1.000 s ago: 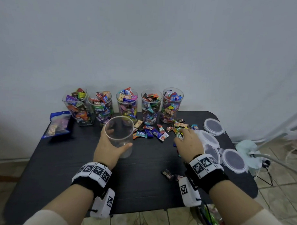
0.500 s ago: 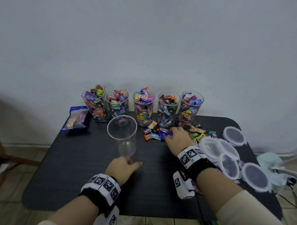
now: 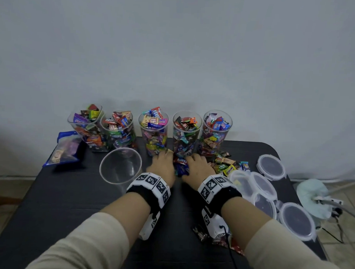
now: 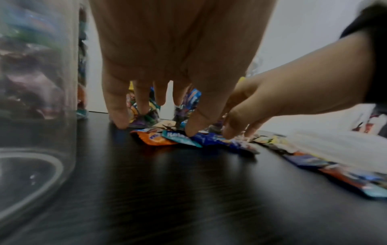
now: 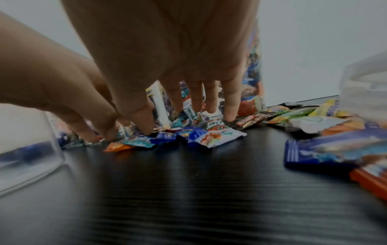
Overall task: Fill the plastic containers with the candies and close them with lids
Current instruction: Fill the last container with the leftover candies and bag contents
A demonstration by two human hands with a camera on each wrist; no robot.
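Colourful wrapped candies (image 3: 180,166) lie bunched between your left hand (image 3: 163,167) and right hand (image 3: 196,167), spread fingertips pressing them, gripping none.

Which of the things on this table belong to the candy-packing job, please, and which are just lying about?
Part of the job:
- empty container
- five filled containers
- loose candies
- lids
- left hand and right hand, both on the candies

Just lying about:
- blue bag
- wrappers near the front edge
- pale green object on the floor
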